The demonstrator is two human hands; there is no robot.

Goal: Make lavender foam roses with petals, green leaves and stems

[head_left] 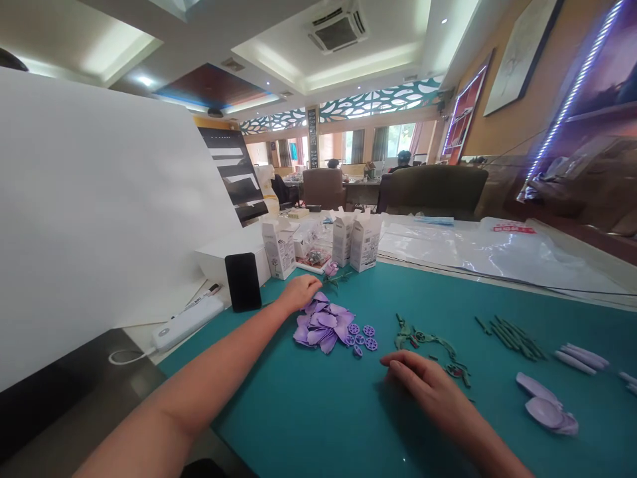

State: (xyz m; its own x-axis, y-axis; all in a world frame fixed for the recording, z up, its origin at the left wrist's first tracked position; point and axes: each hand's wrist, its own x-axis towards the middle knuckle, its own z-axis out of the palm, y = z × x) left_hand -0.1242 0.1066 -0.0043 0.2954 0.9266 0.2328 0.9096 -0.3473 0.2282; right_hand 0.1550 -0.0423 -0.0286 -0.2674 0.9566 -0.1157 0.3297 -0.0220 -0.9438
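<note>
My left hand (pixel 301 292) reaches to the far edge of a pile of purple plastic petals (pixel 324 324), its fingers curled together. What they hold, if anything, is hidden. Just beyond it lies an assembled pink-purple flower (pixel 331 269) with a green stem. Small round purple wheel-like pieces (pixel 359 337) lie beside the petals. Over the mat, my right hand (pixel 423 380) hovers or rests with fingers bent and close together, nothing visible in them. Green leaf and stem parts (pixel 423 337) are scattered just past it.
On the teal mat (pixel 298 411), green rods (pixel 515 337), pale purple rods (pixel 581 358) and pale purple curved pieces (pixel 546 408) lie rightward. White boxes (pixel 365 242) and a black upright panel (pixel 243 282) stand behind. A white power strip (pixel 189 323) lies left; plastic sheeting (pixel 448 245) covers the back.
</note>
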